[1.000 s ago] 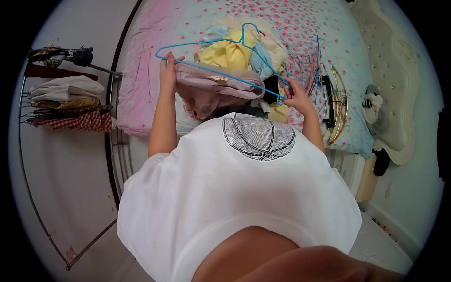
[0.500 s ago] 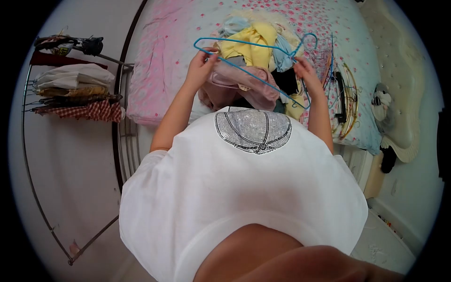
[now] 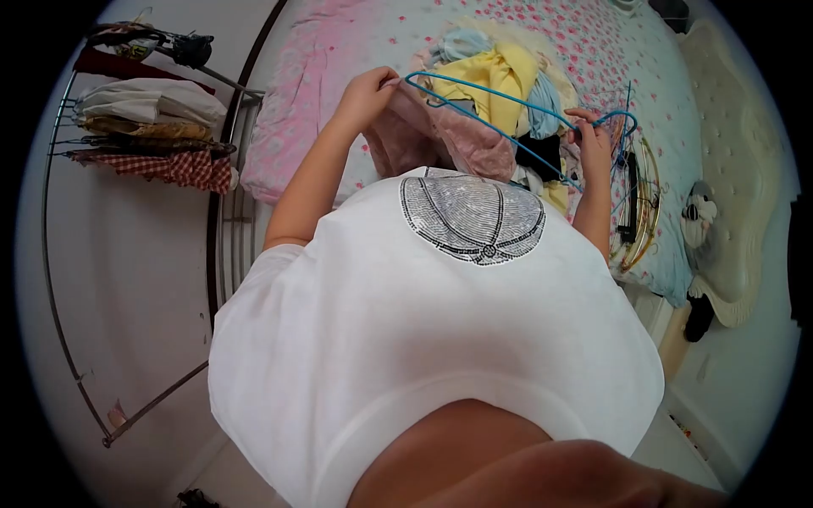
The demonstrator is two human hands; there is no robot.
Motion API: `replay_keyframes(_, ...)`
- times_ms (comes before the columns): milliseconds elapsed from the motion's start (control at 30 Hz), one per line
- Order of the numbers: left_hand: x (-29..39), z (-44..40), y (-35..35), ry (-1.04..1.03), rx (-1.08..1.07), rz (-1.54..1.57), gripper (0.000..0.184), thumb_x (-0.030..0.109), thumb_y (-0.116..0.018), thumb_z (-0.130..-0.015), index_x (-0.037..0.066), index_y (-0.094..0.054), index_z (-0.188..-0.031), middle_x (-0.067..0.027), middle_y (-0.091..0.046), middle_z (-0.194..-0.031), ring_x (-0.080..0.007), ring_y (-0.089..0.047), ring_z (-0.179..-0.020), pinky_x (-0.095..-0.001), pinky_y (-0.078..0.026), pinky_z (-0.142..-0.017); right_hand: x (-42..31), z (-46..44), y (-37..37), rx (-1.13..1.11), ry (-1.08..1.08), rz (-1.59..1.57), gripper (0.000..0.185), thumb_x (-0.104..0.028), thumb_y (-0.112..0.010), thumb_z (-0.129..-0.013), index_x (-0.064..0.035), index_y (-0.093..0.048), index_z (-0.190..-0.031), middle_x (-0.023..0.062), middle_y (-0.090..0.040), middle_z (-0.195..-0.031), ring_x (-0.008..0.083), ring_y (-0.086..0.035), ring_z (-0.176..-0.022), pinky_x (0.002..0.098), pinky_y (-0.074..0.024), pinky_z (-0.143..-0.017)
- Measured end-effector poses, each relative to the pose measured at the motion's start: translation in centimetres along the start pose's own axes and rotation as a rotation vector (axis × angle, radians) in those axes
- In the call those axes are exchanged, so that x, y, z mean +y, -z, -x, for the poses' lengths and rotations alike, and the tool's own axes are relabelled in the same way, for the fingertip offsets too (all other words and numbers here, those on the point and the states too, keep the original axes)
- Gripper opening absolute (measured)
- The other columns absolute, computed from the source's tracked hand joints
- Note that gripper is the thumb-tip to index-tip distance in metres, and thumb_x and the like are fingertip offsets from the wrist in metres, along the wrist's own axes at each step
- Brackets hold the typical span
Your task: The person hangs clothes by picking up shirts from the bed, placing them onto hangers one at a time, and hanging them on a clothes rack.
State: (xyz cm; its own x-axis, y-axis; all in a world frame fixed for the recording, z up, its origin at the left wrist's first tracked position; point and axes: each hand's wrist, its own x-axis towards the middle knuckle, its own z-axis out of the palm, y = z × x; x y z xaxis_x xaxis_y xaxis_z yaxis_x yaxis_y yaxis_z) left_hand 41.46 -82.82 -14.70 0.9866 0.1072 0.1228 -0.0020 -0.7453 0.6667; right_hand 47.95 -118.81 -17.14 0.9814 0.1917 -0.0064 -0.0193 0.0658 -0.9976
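My left hand (image 3: 371, 98) is closed on the edge of a pink garment (image 3: 476, 146), lifting that edge at the left of a clothes pile. My right hand (image 3: 594, 146) grips a blue hanger (image 3: 616, 113) near the base of its hook. The hanger slants over the pile, its left end close to my left fingers and beside the garment's raised edge. Behind it lie a yellow garment (image 3: 500, 74) and a light blue one (image 3: 544, 102). A black piece of clothing (image 3: 539, 156) shows below the hanger's right part.
The pile rests on a bed with a floral sheet (image 3: 322, 59). Several loose hangers (image 3: 648, 203) lie at its right, near a soft toy (image 3: 699, 212) by the padded headboard (image 3: 737, 127). At left stands a metal rack (image 3: 52, 254) with hanging clothes (image 3: 152, 102).
My left hand has moved off the hanger's end and drawn the pink garment's edge up and left. The hanger has shifted right in my right hand. The whole view has turned slightly.
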Motion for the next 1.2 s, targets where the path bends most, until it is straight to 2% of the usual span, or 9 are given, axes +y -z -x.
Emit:
replay_keyframes(233,0.0,-3.4,-0.8,-0.026,0.018,0.127,0.023,0.023,-0.051,-0.083,0.001,-0.058,-0.087,-0.0051,-0.056,-0.071,-0.0116,-0.05,-0.068,-0.0257,-0.041,-0.063,0.1,-1.0,0.5,0.014,0.143,0.397,0.019,-0.017,-0.047,-0.082,-0.0058,-0.062,-0.082,-0.0043,-0.041,-0.053,0.0052,-0.037,-0.049,0.0208,-0.0269,-0.046)
replay_keyframes(367,1.0,-4.5,-1.1,-0.028,-0.031,0.147,0.029,0.028,-0.053,-0.081,0.001,-0.06,-0.088,-0.0106,-0.06,-0.074,-0.0181,-0.054,-0.067,-0.0283,-0.042,-0.063,0.5,-1.4,1.5,0.146,0.248,0.548,0.017,-0.017,-0.048,-0.082,-0.007,-0.062,-0.08,-0.0048,-0.041,-0.051,0.0048,-0.038,-0.048,0.0222,-0.0272,-0.045)
replay_keyframes(533,2.2,-5.1,-1.9,-0.078,-0.15,0.145,0.025,0.024,-0.051,-0.084,0.001,-0.058,-0.089,-0.0066,-0.057,-0.074,-0.0125,-0.051,-0.07,-0.0262,-0.041,-0.066,2.1,-2.4,1.5,0.07,0.24,0.416,0.017,-0.016,-0.049,-0.081,-0.0062,-0.062,-0.079,-0.0037,-0.043,-0.051,0.0056,-0.037,-0.047,0.0239,-0.0281,-0.044)
replay_keyframes(733,3.9,-4.5,-3.5,-0.151,-0.249,0.109,0.022,0.021,-0.055,-0.08,0.001,-0.058,-0.088,-0.0106,-0.061,-0.079,-0.0179,-0.056,-0.073,-0.0285,-0.043,-0.067,2.4,-2.2,-2.5,0.089,0.216,0.415,0.019,-0.019,-0.048,-0.082,-0.0052,-0.059,-0.077,-0.0003,-0.045,-0.052,0.0083,-0.04,-0.046,0.025,-0.0313,-0.045)
replay_keyframes(767,4.1,-4.4,-3.6,-0.173,-0.276,0.071,0.022,0.02,-0.058,-0.077,0.001,-0.058,-0.087,-0.0119,-0.061,-0.08,-0.022,-0.058,-0.073,-0.0315,-0.044,-0.066,2.3,-2.1,-3.2,0.107,0.206,0.427,0.019,-0.02,-0.048,-0.082,-0.0052,-0.059,-0.076,0.0006,-0.046,-0.052,0.009,-0.041,-0.046,0.0256,-0.032,-0.045)
replay_keyframes(867,4.6,-3.9,-2.7,-0.267,-0.25,-0.191,0.024,0.02,-0.06,-0.076,0.002,-0.059,-0.091,-0.0126,-0.06,-0.082,-0.0255,-0.057,-0.076,-0.0341,-0.044,-0.067,2.5,-2.2,-3.7,0.174,0.236,0.467,0.02,-0.022,-0.048,-0.082,-0.0054,-0.059,-0.077,0.0029,-0.048,-0.052,0.0114,-0.044,-0.047,0.0277,-0.034,-0.046)
replay_keyframes(967,3.1,-4.3,-2.0,-0.334,-0.21,-0.21,0.026,0.018,-0.061,-0.074,0.003,-0.059,-0.096,-0.0127,-0.06,-0.086,-0.0277,-0.056,-0.08,-0.0359,-0.044,-0.069,1.8,-1.6,-3.7,0.256,0.236,0.523,0.02,-0.022,-0.048,-0.082,-0.0059,-0.059,-0.078,0.0021,-0.048,-0.052,0.0111,-0.043,-0.047,0.0275,-0.0335,-0.046)
replay_keyframes(1067,1.5,-4.0,-2.0,-0.54,-0.024,-0.011,0.026,0.01,-0.059,-0.073,0.004,-0.059,-0.098,-0.013,-0.06,-0.087,-0.0287,-0.055,-0.082,-0.0359,-0.044,-0.069,2.8,-1.5,-2.3,0.269,0.249,0.483,0.02,-0.022,-0.048,-0.083,-0.0065,-0.059,-0.079,0.0009,-0.046,-0.052,0.0096,-0.041,-0.046,0.0263,-0.0318,-0.045)
replay_keyframes(1200,0.8,-3.8,-2.2,-0.482,-0.129,-0.117,0.026,0.001,-0.055,-0.072,0.003,-0.059,-0.098,-0.0114,-0.06,-0.084,-0.0285,-0.055,-0.079,-0.0355,-0.044,-0.069,3.7,-1.1,-1.7,0.219,0.272,0.432,0.018,-0.02,-0.048,-0.083,-0.007,-0.06,-0.08,-0.0005,-0.043,-0.051,0.0076,-0.039,-0.046,0.0246,-0.0295,-0.044)
